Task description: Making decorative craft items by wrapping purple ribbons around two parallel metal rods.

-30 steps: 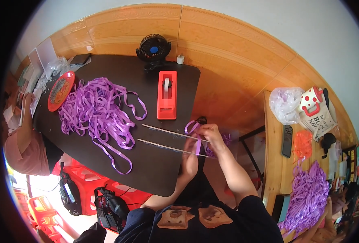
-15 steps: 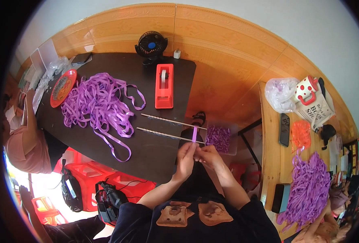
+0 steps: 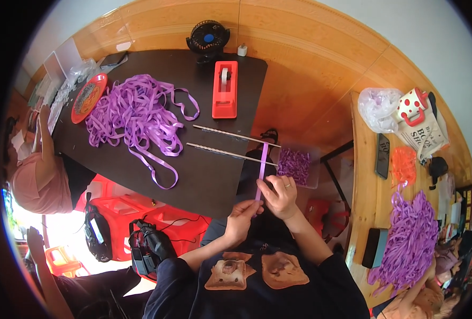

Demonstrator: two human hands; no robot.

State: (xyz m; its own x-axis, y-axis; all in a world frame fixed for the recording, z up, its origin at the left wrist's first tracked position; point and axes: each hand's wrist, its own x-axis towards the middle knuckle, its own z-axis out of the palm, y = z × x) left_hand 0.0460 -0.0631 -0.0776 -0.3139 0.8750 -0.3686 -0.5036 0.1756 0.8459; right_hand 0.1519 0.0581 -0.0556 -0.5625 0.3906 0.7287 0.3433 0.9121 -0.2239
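Note:
Two thin, twisted-looking rods, the upper rod (image 3: 228,133) and the lower rod (image 3: 220,152), lie side by side on the dark table, their ends jutting past its right edge. A purple ribbon (image 3: 263,164) is looped about these ends and runs down toward me. Low on the ribbon, my left hand (image 3: 239,219) is closed in a pinch. Slightly higher, my right hand (image 3: 282,199), with a ring on one finger, has its thumb and fingertips closed at the ribbon. Beyond the rod ends, a clear box (image 3: 315,179) holds many short purple pieces.
On the dark table (image 3: 204,186) lie a purple ribbon heap (image 3: 140,114), a red tape dispenser (image 3: 225,101), a black fan (image 3: 208,40) and a red plate (image 3: 89,98). A wooden table (image 3: 359,212) at right bears more ribbon (image 3: 406,239) and a phone (image 3: 382,157). People sit on both sides.
My hands have drawn back from the rods toward my body and moved slightly apart. A longer stretch of ribbon shows between rods and fingers. The whole view has shifted, with the table higher.

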